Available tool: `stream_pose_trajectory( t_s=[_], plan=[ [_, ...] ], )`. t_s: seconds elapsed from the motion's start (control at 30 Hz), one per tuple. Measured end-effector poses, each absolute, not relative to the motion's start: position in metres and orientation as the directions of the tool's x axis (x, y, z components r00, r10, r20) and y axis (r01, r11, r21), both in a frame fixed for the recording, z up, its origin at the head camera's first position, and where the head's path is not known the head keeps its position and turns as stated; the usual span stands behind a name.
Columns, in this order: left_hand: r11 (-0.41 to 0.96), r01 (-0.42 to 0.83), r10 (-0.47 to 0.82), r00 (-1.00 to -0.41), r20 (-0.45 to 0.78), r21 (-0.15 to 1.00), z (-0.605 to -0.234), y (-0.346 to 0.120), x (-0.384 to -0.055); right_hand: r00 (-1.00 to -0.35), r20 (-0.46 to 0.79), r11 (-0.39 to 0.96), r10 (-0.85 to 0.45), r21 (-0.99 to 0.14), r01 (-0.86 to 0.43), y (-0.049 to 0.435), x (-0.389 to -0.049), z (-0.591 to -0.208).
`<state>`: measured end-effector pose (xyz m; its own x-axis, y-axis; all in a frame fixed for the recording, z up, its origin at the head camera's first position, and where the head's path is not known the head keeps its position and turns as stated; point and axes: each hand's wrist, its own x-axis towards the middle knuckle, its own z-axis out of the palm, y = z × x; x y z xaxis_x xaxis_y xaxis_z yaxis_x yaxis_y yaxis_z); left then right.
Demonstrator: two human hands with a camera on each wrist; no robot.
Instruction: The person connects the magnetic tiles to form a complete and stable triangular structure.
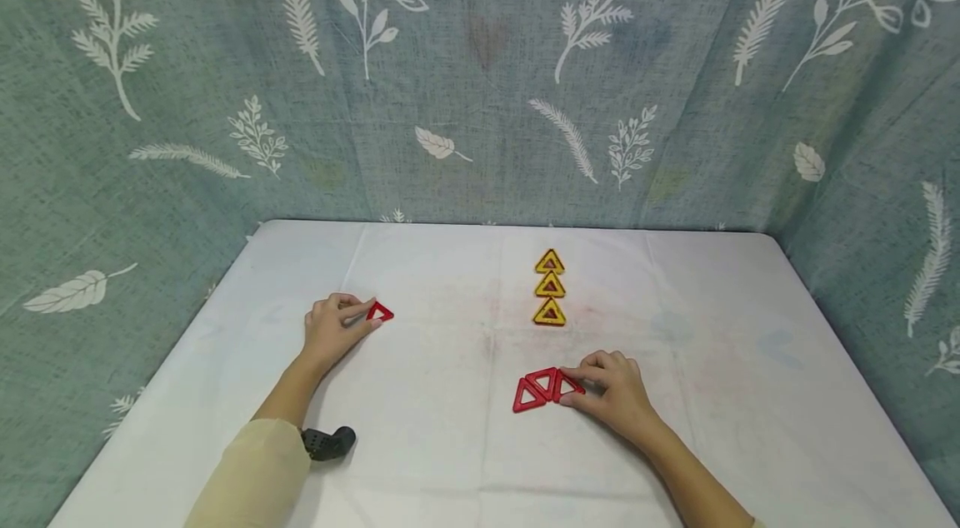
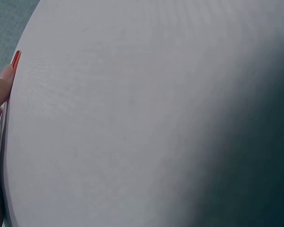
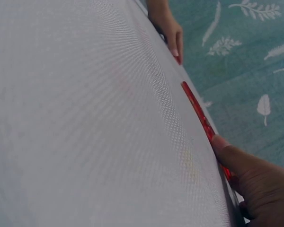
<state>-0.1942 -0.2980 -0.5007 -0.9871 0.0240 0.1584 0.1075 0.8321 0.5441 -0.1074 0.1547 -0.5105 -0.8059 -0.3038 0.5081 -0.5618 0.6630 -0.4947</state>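
My left hand (image 1: 333,330) pinches a red triangular tile (image 1: 380,312) between thumb and fingers on the left part of the table; the tile's red edge (image 2: 16,59) shows at the far left of the left wrist view. At the front right, my right hand (image 1: 611,391) pinches the rightmost tile (image 1: 567,386) of a joined row of red triangles. Two more red triangles, the middle one (image 1: 542,382) and the left one (image 1: 528,396), lie flat against it. Seen edge-on in the right wrist view, the row (image 3: 199,111) appears as a thin red strip.
Three yellow triangular tiles (image 1: 550,286) stand in a column farther back on the white-covered table (image 1: 435,445). A black device (image 1: 330,443) sits at the left wrist by the sleeve. Leaf-patterned teal cloth (image 1: 480,95) hangs behind and at both sides.
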Motion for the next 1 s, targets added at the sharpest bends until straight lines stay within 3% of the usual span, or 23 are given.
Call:
stream_pose_trajectory(
  t_s=[0.3,1.0],
  plan=[
    [0.817,0.094,0.009,-0.989,0.150,0.569,-0.494,-0.289,-0.191,-0.807,0.507,0.658,-0.303,-0.501,-0.562,0.156,-0.108,-0.510],
    [0.729,0.231,0.175,-0.973,0.150,0.645,-0.488,-0.260,-0.191,-0.828,0.469,0.659,-0.309,-0.522,-0.541,0.156,-0.108,-0.510]
  ],
)
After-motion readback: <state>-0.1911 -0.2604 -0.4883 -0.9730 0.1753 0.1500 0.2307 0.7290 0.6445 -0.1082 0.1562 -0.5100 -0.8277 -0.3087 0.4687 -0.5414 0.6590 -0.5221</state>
